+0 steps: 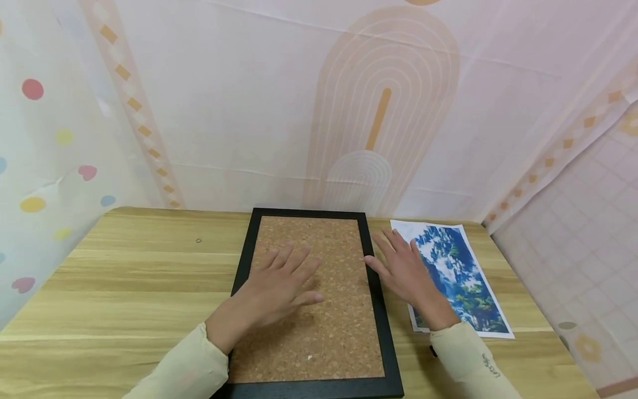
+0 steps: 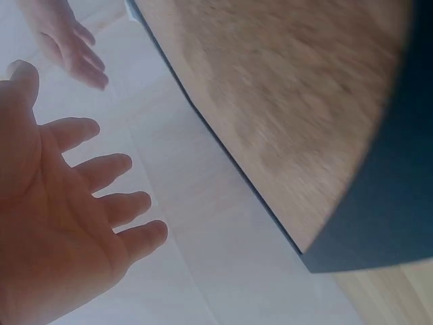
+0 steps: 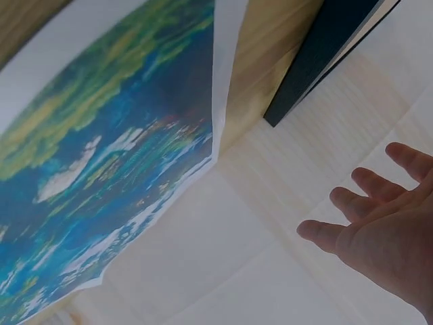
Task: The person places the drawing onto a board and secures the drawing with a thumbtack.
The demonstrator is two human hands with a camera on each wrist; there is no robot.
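Two hands of mine hover over the wooden table [image 1: 124, 277], both spread wide and holding nothing. My left hand [image 1: 271, 288] is above the cork board [image 1: 319, 327] that fills the black frame [image 1: 386, 338], fingers straight and fanned; I cannot tell whether it touches the cork. My right hand [image 1: 404, 269] is at the frame's right edge, thumb near the black border, partly over the printed picture [image 1: 463, 277] of blue and green that lies flat on the table just beside the frame.
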